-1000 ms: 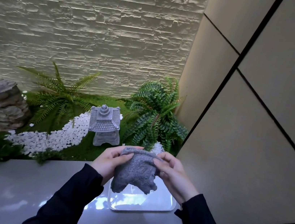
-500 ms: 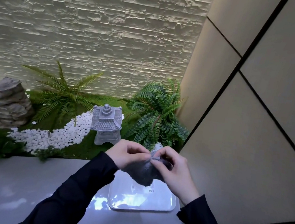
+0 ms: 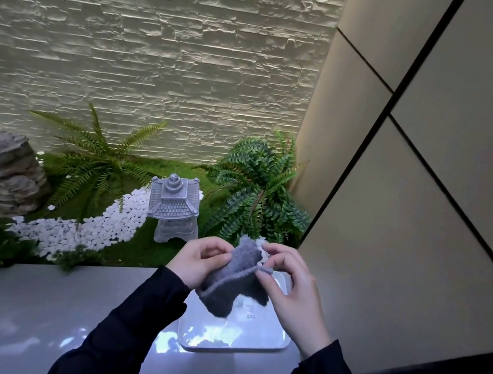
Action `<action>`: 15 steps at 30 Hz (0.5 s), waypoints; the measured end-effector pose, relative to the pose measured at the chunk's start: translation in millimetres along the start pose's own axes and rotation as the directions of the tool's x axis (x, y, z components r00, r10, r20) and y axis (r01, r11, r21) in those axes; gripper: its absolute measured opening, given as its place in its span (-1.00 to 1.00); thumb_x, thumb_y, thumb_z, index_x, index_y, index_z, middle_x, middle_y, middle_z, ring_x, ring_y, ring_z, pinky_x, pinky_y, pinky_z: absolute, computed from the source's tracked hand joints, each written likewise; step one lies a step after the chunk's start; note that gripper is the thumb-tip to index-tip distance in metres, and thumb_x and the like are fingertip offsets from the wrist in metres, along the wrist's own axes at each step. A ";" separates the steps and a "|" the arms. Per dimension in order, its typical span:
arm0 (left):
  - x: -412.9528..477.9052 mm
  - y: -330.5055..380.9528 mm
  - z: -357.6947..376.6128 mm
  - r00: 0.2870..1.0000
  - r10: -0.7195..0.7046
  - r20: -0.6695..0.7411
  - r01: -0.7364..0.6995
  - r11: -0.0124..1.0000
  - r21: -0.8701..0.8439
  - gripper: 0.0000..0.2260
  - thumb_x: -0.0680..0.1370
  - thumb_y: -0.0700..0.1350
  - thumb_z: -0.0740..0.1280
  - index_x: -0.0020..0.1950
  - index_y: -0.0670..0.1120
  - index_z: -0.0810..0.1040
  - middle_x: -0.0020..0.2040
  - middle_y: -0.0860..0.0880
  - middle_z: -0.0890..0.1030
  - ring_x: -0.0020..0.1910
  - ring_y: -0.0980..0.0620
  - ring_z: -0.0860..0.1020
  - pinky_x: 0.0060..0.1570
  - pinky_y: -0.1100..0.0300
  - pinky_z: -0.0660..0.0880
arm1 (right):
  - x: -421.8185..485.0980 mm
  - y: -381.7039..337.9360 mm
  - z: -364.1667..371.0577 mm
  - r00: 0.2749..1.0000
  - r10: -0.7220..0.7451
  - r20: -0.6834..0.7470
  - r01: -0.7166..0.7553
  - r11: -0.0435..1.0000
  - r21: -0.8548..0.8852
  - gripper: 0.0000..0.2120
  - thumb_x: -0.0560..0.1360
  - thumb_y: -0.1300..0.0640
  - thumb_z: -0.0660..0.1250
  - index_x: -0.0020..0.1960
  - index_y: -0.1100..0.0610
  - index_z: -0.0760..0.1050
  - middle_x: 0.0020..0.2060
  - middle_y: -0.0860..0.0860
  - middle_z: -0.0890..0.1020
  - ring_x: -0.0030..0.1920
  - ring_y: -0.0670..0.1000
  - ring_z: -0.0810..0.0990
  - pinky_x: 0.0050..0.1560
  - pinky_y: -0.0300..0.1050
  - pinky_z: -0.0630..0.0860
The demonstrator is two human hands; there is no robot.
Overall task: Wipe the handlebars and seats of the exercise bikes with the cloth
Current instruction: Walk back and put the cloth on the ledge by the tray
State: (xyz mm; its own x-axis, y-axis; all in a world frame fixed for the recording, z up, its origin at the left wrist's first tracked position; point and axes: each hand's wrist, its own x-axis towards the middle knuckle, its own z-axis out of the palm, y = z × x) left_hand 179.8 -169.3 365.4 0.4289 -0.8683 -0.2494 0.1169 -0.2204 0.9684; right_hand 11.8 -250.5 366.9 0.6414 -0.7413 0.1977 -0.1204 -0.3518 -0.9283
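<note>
my left hand (image 3: 200, 261) and right hand (image 3: 293, 291) pinch the cloth (image 3: 232, 288), reopened from a bunch near the right edge of the surface (image 3: 31, 315); wiping still ahead.

Cloth (image 3: 233, 283): mid grey, paler ridged hem.
Sleeves (image 3: 130, 329): black.
Tray (image 3: 248, 342): glossy white, small grey lettering.
Counter (image 3: 15, 313): pale grey.
Pebbles (image 3: 114, 219), far left: white, curving band over green moss (image 3: 132, 245).
Ferns (image 3: 257, 188): green.
Lantern (image 3: 174, 205): grey, scale-tiled roof.
Rock (image 3: 9, 175): grey-brown, layered.
Wall (image 3: 163, 48): cream, stacked-stone courses.
Panels (image 3: 421, 243), right: beige, black seams.
</note>
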 end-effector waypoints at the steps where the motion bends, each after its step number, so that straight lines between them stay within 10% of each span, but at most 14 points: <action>1: -0.2 -0.6 -1.7 1.000 -0.005 -0.012 0.005 0.999 -0.040 -0.81 0.52 -0.41 0.26 -0.19 -0.17 0.55 -0.30 -0.06 0.63 -0.31 0.03 0.55 -0.20 0.21 0.47 | -2.3 -0.3 -1.8 1.000 0.011 0.003 -0.011 1.000 0.027 -0.81 0.47 0.27 0.40 -0.23 0.05 0.45 -0.07 -0.13 0.61 0.06 -0.06 0.57 0.12 -0.13 0.47; 15: -9.0 5.8 2.1 0.984 0.085 0.154 -0.072 0.994 -0.088 -0.71 0.51 -0.42 0.26 0.00 -0.09 0.66 -0.02 -0.09 0.69 -0.06 0.01 0.64 0.01 0.16 0.55 | 20.9 -10.7 -6.5 0.995 0.080 0.065 -0.075 0.994 -0.084 -0.84 0.44 0.24 0.41 -0.23 0.04 0.49 -0.29 -0.05 0.58 -0.27 -0.09 0.52 -0.25 -0.25 0.46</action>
State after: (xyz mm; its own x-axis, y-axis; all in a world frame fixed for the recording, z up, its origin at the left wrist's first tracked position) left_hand 174.7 -163.6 373.3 0.2942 -0.9419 -0.1623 0.1644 -0.1174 0.9794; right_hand 21.6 -265.9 382.9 0.6775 -0.7284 0.1018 -0.2309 -0.3420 -0.9109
